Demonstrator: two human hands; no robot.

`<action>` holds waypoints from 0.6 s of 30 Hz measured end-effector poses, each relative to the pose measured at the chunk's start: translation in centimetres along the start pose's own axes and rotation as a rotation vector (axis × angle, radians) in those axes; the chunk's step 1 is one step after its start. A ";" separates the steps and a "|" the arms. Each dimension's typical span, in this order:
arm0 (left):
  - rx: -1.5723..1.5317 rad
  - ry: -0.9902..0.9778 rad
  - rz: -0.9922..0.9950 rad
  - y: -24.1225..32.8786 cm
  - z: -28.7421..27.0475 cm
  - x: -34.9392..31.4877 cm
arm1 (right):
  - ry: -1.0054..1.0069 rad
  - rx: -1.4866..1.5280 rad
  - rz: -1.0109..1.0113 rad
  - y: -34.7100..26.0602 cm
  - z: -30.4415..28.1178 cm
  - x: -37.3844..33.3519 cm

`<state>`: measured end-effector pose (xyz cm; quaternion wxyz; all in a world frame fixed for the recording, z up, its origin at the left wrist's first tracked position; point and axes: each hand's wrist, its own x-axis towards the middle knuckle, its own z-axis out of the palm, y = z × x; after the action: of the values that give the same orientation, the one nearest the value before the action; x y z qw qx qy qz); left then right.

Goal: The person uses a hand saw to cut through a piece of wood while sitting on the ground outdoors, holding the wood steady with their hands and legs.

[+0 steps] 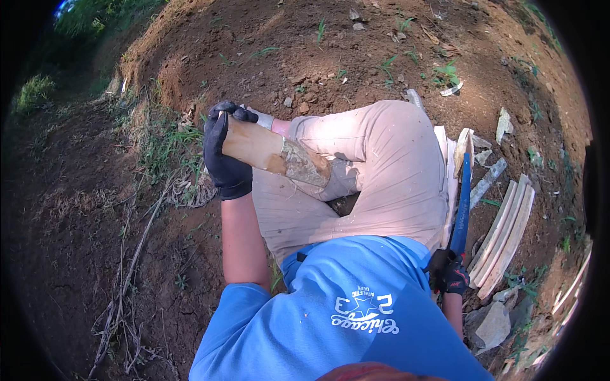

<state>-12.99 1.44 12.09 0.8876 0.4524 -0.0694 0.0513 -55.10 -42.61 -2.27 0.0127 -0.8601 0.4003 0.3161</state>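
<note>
Pale split wood strips point(505, 238) lay stacked on the dirt at the person's right, beside a blue-handled tool point(462, 203) gripped at its lower end by the black-gloved right hand point(448, 273). Closed around one end of a short tan log point(274, 154), the gloved left hand point(225, 155) held it across the lap.

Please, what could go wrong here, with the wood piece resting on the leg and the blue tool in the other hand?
1. The wood piece rests on the leg, so a swing of the blue tool could hit the leg.
2. The left hand grips the wood's end, near any strike.
3. The right hand holds the tool low; it might slip.
</note>
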 end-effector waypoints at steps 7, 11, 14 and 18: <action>0.064 0.175 0.033 -0.2 -1.4 1.0 | 0.182 0.142 -0.021 1.1 4.1 -3.3; 0.201 0.155 0.224 0.2 0.4 0.9 | 0.210 0.288 0.052 0.0 2.7 -4.4; 0.510 0.221 0.413 -0.9 1.9 0.5 | 0.245 0.415 0.071 0.9 1.2 -5.7; 0.642 0.401 0.473 -2.7 -0.4 0.5 | 0.389 0.870 -0.126 3.2 -4.7 -5.0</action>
<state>-12.03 0.21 9.78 0.6620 0.6577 0.0220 0.3588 -57.25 -42.65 4.97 0.3153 -0.8408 0.4374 -0.0487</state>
